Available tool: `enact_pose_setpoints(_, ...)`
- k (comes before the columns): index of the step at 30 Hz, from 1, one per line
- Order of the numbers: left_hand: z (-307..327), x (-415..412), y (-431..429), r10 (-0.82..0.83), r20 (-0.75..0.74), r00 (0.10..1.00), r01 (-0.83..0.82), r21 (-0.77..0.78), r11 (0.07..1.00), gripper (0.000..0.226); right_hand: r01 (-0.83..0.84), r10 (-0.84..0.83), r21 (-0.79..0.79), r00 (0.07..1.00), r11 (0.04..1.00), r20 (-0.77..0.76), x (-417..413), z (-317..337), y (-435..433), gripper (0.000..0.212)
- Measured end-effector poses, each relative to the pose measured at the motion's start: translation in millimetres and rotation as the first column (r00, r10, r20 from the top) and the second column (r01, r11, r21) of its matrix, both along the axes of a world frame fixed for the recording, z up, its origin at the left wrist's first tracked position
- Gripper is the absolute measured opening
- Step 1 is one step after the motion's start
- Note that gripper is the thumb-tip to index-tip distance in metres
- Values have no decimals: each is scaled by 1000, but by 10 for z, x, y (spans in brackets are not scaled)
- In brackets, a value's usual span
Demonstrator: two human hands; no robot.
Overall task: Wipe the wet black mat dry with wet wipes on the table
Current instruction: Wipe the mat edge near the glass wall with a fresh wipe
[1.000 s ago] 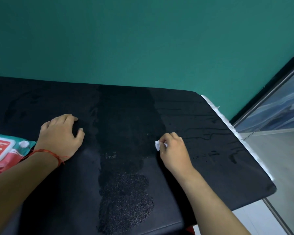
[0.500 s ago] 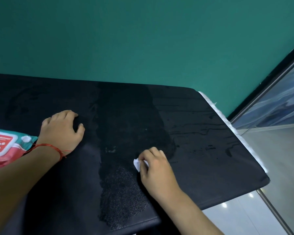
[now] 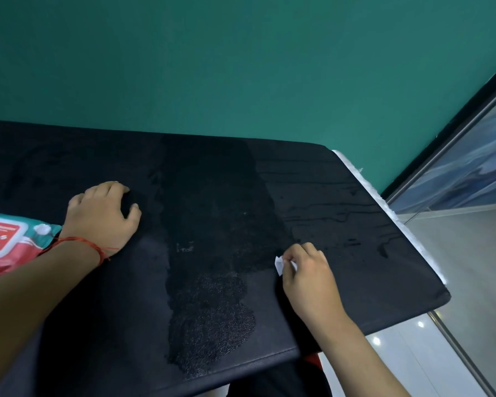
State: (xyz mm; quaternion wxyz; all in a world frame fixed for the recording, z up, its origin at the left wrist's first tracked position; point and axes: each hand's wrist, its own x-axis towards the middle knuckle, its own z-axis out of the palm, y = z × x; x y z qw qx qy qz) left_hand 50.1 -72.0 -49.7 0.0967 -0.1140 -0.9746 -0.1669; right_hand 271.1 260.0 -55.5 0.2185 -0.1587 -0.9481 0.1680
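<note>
The black mat (image 3: 212, 196) covers the whole surface, its far edge running along the teal wall (image 3: 241, 67) and its near edge ending just in front of the person. On the right its rounded corners bound a straight side edge, where a thin strip of white edging (image 3: 384, 213) shows just beside it. Past that lie pale floor (image 3: 455, 253) and a slanted glass panel (image 3: 470, 173). A darker, grainy wet band runs down the middle of the mat from far edge to near edge, and thin streaks and drops mark the part to its right. The right hand (image 3: 309, 279) sits at the right border of that band, nearer the front edge, its grip closed on a small crumpled white wet wipe (image 3: 279, 265) pinched between thumb and fingers and pressed to the mat. Bare mat lies open on every side of it. The left hand (image 3: 103, 216) rests palm down on the mat left of the band, fingers bent with the tips touching, its grip holding nothing, and a red string (image 3: 80, 242) circles the wrist. Behind that wrist, at the left frame edge, lies a pack of wet wipes (image 3: 9, 242), teal and pink with a red label. The white letters "ipes" can be read there, and the rest is cut off or too small to read.
</note>
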Motion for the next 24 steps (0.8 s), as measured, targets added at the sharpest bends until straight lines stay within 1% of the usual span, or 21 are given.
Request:
enact_pose_setpoints(2, -5, 1, -3, 0, -1, 1000, 0, -3, 1000, 44, 4, -3, -23, 1000, 1000, 24, 115, -30, -74, 14)
enact_pose_setpoints(4, -9, 2, -5, 1, 0, 1000, -1, -4, 1000, 45, -32, 34, -51, 999, 998, 25, 198, -41, -217, 11)
enact_pose_setpoints(6, -14, 0, -7, 0, -3, 1000, 0, -5, 1000, 44, -108, 111, -90, 993, 990, 29, 244, -23, -454, 11)
enact_pose_setpoints(9, -17, -2, -9, 0, -10, 1000, 0, -4, 1000, 44, -240, 250, -128, 966, 962, 64, 204, -12, -827, 22)
enact_pose_setpoints(12, -13, -3, -9, 0, -7, 1000, 0, -5, 1000, 44, -306, 318, -122, 944, 944, 89, 19, -23, -970, 15)
enact_pose_setpoints(14, -11, -1, -5, 0, -2, 1000, 0, -9, 1000, 44, -293, 304, -113, 949, 949, 89, -113, -33, -924, 11)
enact_pose_setpoints(19, -4, 6, -3, -3, 5, 1000, 3, -14, 1000, 45, -190, 195, -75, 979, 979, 59, -158, -45, -509, 12)
enact_pose_setpoints(22, -2, 5, -8, -5, 3, 1000, 5, -11, 1000, 45, -100, 102, -71, 994, 992, 28, 67, -23, -207, 30)
enact_pose_setpoints(24, -5, 5, -11, -4, 8, 1000, 4, -16, 1000, 45, -47, 48, -61, 999, 997, 7, 241, 1, -116, 36)
